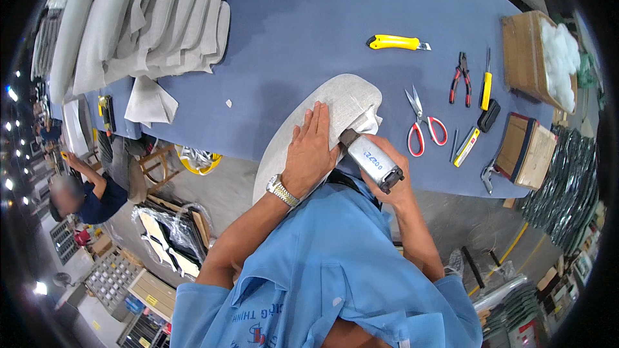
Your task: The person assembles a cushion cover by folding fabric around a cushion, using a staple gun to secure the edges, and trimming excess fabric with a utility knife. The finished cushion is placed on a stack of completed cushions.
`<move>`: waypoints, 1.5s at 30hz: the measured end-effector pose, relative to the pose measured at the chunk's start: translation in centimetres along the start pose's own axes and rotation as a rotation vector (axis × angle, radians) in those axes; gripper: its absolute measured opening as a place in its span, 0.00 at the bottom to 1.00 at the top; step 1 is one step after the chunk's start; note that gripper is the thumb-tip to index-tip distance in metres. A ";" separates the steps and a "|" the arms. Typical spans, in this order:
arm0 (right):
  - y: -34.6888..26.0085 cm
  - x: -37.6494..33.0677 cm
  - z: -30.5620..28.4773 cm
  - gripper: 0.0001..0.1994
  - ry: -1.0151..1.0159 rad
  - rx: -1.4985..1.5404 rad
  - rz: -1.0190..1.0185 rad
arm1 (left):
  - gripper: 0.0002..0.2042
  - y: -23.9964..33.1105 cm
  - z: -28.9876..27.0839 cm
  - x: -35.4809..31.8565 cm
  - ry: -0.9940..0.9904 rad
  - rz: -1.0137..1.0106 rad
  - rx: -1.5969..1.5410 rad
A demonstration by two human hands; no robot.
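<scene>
Right hand (400,188) grips a blue-numbered silver tool (372,159), nose up-left; left hand (312,151) lies flat on a grey panel (348,93), long axis lower-left to upper-right.

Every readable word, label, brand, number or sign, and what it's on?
Silver handheld tool: blue number, legible, not transcribed.
Blue shirt: upside-down lettering and an emblem, not transcribed.
Yellow-and-white cutter: markings too small to read.
Yellow label at lower left: too small to read.

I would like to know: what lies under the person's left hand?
Under the left hand is a grey fabric-covered piece; its surface shows around the spread hand. The patch directly beneath the palm and fingers is covered, so I cannot see it.
</scene>
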State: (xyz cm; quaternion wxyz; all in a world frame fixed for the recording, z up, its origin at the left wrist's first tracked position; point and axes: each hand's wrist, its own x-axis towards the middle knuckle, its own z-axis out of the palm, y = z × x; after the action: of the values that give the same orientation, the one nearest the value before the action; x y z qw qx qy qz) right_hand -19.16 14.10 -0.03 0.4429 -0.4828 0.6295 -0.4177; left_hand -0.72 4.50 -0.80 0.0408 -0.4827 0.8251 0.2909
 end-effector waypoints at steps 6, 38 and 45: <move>0.5 -0.9 0.6 0.27 0.041 -0.022 -0.019 | 0.44 0.1 -0.3 -0.3 0.014 -0.012 -0.034; 5.8 -2.0 -1.9 0.31 -0.354 0.028 0.096 | 0.41 0.6 0.8 -0.9 0.023 -0.074 -0.167; 9.5 0.7 -4.1 0.38 -0.514 -0.050 0.103 | 0.42 0.3 0.9 -1.0 0.040 -0.013 -0.112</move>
State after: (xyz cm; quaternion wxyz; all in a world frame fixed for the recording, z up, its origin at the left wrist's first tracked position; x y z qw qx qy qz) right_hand -25.47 15.60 -8.11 0.5970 -0.5512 0.5300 -0.2427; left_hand -0.57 5.86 -1.04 -0.0006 -0.4953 0.8049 0.3266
